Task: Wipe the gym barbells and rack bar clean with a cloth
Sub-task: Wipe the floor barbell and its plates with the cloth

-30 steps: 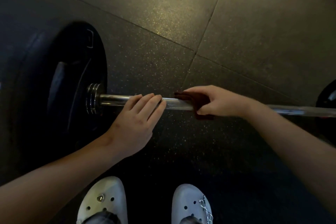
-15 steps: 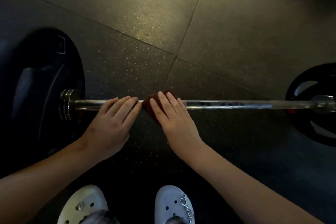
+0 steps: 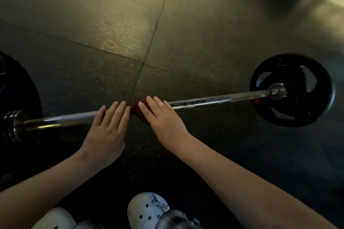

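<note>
**Barbell (image 3: 204,101) lying crosswise, cloth pinned mid-length under the right hand**

Nearest the camera, two pale clogs (image 3: 147,210) are standing on the dark rubber floor (image 3: 111,24), and both bare forearms are reaching forward from there. The left hand (image 3: 107,130) is lying flat over the barbell, fingers straight and pressed together, apparently steadying it rather than gripping it. Just beside it, fingertips almost touching, the right hand (image 3: 163,119) is pressing a dark red cloth (image 3: 138,110) onto the steel with straight, slightly spread fingers. Its thumb is hiding from view, so I cannot tell whether it is hooking underneath.

The barbell is resting on the floor directly ahead of both hands, its long axis running left to right across the view and climbing a little toward the right. The cloth is sitting roughly midway along it. Leftward, bare steel is running to a ribbed collar (image 3: 13,124) and a large black plate (image 3: 16,98) at the frame's edge. Rightward, a longer stretch is leading to a smaller black plate (image 3: 292,90).

The coming stroke is probably sliding along that axis to the right: the left hand is blocking the other way, and the right arm is nearer that unwiped length.
</note>
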